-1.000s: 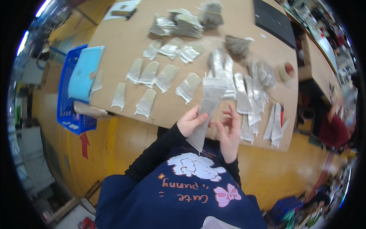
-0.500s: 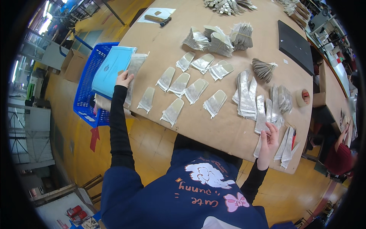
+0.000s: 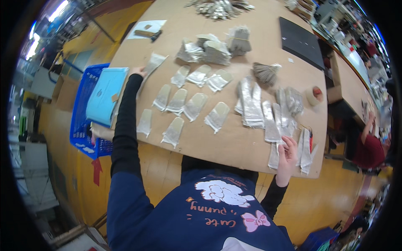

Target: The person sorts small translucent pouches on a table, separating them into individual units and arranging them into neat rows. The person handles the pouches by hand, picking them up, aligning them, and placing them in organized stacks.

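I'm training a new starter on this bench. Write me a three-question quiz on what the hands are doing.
1. True or false: the left hand touches a silvery pouch.
2. The right hand rests at the table's: A) far edge B) near edge C) middle
3. What colour is the crate left of the table?

Key: 1 true; 2 B; 3 blue.

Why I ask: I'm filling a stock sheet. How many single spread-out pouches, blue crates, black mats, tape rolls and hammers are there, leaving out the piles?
Single silvery pouches: 10
Blue crate: 1
Black mat: 1
Tape roll: 1
Hammer: 1
Total: 14
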`<move>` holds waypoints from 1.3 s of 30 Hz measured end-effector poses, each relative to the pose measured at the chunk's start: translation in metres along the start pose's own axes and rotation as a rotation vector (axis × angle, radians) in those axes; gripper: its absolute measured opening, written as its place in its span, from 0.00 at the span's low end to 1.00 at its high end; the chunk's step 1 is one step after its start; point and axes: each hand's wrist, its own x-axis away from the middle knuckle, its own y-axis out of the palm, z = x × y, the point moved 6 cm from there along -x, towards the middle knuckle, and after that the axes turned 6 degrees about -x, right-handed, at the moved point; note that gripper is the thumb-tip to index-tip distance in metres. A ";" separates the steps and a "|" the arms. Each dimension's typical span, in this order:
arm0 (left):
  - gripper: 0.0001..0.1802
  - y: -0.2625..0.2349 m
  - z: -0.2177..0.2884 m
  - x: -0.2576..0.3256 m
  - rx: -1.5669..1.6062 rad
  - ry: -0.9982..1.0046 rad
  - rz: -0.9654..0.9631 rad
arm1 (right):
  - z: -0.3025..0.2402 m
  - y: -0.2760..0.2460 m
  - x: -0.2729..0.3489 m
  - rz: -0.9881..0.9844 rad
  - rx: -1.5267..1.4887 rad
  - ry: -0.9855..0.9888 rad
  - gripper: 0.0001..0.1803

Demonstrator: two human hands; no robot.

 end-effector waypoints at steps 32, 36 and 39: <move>0.07 0.031 0.425 0.396 0.535 1.022 -0.126 | 0.074 0.103 -0.075 -0.081 0.396 -0.052 0.19; 0.11 0.028 0.423 0.389 0.659 0.928 -0.246 | 0.073 0.060 -0.060 0.264 -0.322 0.031 0.13; 0.14 0.029 0.413 0.379 1.034 0.659 -0.309 | 0.059 0.044 -0.029 0.164 -0.433 0.085 0.11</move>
